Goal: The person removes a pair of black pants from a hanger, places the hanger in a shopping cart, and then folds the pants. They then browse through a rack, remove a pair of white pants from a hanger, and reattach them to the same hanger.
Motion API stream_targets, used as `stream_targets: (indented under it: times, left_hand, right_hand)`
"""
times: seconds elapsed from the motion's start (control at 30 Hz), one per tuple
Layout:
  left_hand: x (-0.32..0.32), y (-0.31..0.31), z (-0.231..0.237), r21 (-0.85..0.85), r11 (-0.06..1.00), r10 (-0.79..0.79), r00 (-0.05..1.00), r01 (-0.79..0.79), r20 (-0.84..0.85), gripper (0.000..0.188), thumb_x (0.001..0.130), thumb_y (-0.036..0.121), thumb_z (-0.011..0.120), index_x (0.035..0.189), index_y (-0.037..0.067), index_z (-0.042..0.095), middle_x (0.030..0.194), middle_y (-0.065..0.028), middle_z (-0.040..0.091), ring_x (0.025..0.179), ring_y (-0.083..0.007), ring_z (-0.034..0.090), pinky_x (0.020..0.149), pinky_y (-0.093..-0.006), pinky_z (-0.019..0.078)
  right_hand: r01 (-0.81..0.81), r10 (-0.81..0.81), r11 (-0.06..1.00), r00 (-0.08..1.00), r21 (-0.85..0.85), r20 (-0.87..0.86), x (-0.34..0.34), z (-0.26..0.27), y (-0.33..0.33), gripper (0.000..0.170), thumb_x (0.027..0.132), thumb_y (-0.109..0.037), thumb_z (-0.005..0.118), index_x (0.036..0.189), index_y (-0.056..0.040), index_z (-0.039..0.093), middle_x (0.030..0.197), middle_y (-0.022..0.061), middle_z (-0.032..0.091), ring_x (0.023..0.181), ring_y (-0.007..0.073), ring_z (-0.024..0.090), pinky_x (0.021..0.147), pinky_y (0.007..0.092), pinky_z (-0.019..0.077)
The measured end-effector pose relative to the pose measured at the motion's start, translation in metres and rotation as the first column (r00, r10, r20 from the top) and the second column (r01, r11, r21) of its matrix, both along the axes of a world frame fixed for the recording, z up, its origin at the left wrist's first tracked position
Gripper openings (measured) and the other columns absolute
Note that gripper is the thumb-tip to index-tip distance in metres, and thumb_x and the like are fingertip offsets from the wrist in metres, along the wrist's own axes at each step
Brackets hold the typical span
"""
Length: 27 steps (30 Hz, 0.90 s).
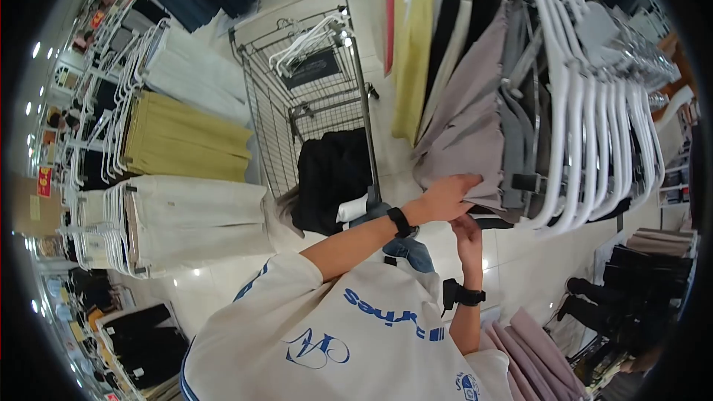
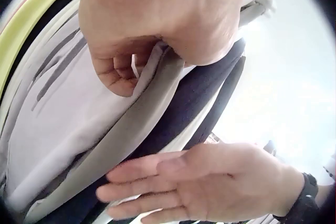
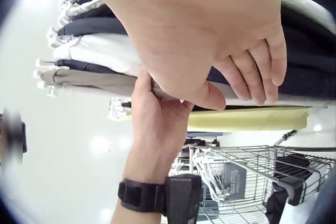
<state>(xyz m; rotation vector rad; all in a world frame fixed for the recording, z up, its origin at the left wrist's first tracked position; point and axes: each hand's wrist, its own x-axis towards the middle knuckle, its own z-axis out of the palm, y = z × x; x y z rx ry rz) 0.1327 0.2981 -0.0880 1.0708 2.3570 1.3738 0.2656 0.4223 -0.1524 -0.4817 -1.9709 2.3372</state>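
Mauve-grey trousers (image 1: 468,111) hang among other garments on the rack to my right. My left hand (image 1: 444,197) grips their edge; in the left wrist view its fingers curl round the fold of mauve-grey cloth (image 2: 149,95). Just below it in the head view is my right hand (image 1: 466,236). The left wrist view shows that right hand with its palm turned up and fingers extended, beside the hanging clothes. In the right wrist view the right hand (image 3: 210,29) crosses in front of the garments, partly covering the left hand (image 3: 157,113).
A wire shopping cart (image 1: 258,111) ahead holds white hangers (image 1: 304,41) and black clothing (image 1: 330,171). White hangers (image 1: 587,141) crowd the right rack. Along the left rack hang yellow trousers (image 1: 186,137) and white trousers (image 1: 200,212). Mauve garments (image 1: 535,360) hang behind at lower right.
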Motion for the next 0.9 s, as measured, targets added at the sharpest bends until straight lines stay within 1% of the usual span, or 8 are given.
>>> stream_targets:
  times: [0.1, 0.23, 0.4, 0.47, 0.57, 0.7, 0.8, 0.9]
  left_hand:
    - [-0.004, 0.008, 0.01, -0.012, 0.997, -0.073, 0.996, 0.074, 0.055, 0.049, 0.076, 0.015, 0.064, 0.123, 0.004, 0.053, 0.109, -0.0205, 0.062, 0.105, -0.0415, 0.057, 0.087, -0.0483, 0.0472]
    - [-0.007, 0.011, 0.011, -0.042, 0.985, -0.158, 0.979, 0.165, 0.128, 0.035, 0.077, 0.016, 0.066, 0.107, 0.004, 0.053, 0.096, -0.0186, 0.062, 0.097, -0.0403, 0.059, 0.08, -0.0491, 0.0477]
    - [-0.02, -0.026, -0.004, -0.002, 0.972, -0.233, 0.964, 0.235, 0.124, 0.029, 0.082, 0.023, 0.067, 0.101, 0.005, 0.055, 0.091, -0.0163, 0.062, 0.092, -0.0386, 0.061, 0.077, -0.0478, 0.048]
    - [-0.027, -0.054, -0.023, 0.122, 0.949, -0.311, 0.932, 0.292, 0.189, 0.025, 0.084, 0.024, 0.067, 0.099, 0.006, 0.058, 0.092, -0.0167, 0.063, 0.088, -0.0395, 0.061, 0.077, -0.0458, 0.0497]
    - [-0.053, -0.125, -0.062, 0.176, 0.983, -0.123, 0.917, 0.059, 0.38, 0.021, 0.089, 0.022, 0.066, 0.101, 0.006, 0.062, 0.089, -0.0109, 0.065, 0.081, -0.0249, 0.064, 0.074, -0.0361, 0.0518]
    - [-0.086, -0.244, -0.104, -0.028, 0.874, 0.395, 0.675, -0.486, 0.623, 0.019, 0.09, 0.018, 0.068, 0.098, 0.002, 0.064, 0.086, -0.0053, 0.065, 0.081, -0.013, 0.061, 0.073, -0.0298, 0.0512]
    - [-0.094, -0.344, -0.155, -0.184, 0.627, 0.744, 0.513, -0.757, 0.427, 0.024, 0.085, 0.019, 0.07, 0.098, 0.001, 0.063, 0.092, -0.0117, 0.066, 0.086, -0.0199, 0.064, 0.077, -0.0341, 0.0514]
    - [-0.084, -0.421, -0.164, -0.361, 0.245, 0.956, 0.285, -0.9, -0.064, 0.036, 0.08, 0.016, 0.068, 0.11, -0.001, 0.058, 0.108, -0.0199, 0.064, 0.104, -0.0374, 0.06, 0.091, -0.0415, 0.0477]
  right_hand:
    - [-0.233, 0.212, 0.939, 0.971, 0.254, 0.109, -0.004, 0.01, -0.011, 0.022, 0.097, -0.011, 0.058, 0.111, 0.0062, 0.062, 0.103, 0.0099, 0.069, 0.097, 0.0169, 0.063, 0.088, 0.0307, 0.0481]
    - [-0.412, 0.362, 0.875, 0.905, 0.253, 0.223, -0.008, -0.009, -0.025, 0.029, 0.096, -0.009, 0.061, 0.122, 0.0047, 0.059, 0.117, 0.0117, 0.068, 0.108, 0.0179, 0.061, 0.094, 0.0317, 0.0459]
    - [-0.475, 0.379, 0.795, 0.874, 0.378, 0.303, -0.036, -0.006, -0.054, 0.032, 0.095, -0.008, 0.062, 0.125, 0.0038, 0.057, 0.117, 0.0107, 0.067, 0.108, 0.0178, 0.061, 0.096, 0.0326, 0.0465]
    - [-0.371, 0.35, 0.723, 0.924, 0.583, 0.154, -0.049, 0.001, -0.064, 0.031, 0.095, -0.011, 0.063, 0.122, 0.0042, 0.059, 0.114, 0.0104, 0.068, 0.107, 0.0173, 0.062, 0.094, 0.0312, 0.0474]
    - [-0.573, 0.456, 0.783, 0.793, 0.243, 0.404, -0.096, 0.001, -0.087, 0.029, 0.096, -0.014, 0.062, 0.119, 0.004, 0.06, 0.112, 0.011, 0.068, 0.107, 0.0176, 0.063, 0.094, 0.0309, 0.0477]
    - [-0.583, 0.499, 0.771, 0.803, 0.256, 0.327, -0.146, -0.002, -0.136, 0.027, 0.095, -0.012, 0.061, 0.116, 0.0037, 0.061, 0.113, 0.0132, 0.068, 0.106, 0.0176, 0.064, 0.094, 0.0312, 0.0486]
    - [-0.53, 0.449, 0.774, 0.845, 0.346, 0.291, -0.177, -0.057, -0.159, 0.039, 0.092, -0.026, 0.063, 0.12, 0.0002, 0.061, 0.114, 0.0162, 0.069, 0.105, 0.0249, 0.067, 0.087, 0.0354, 0.0524]
    - [-0.545, 0.32, 0.683, 0.822, 0.487, 0.471, -0.209, -0.073, -0.192, 0.047, 0.088, -0.029, 0.065, 0.123, 0.0015, 0.057, 0.116, 0.0204, 0.067, 0.103, 0.0313, 0.068, 0.088, 0.0391, 0.0529]
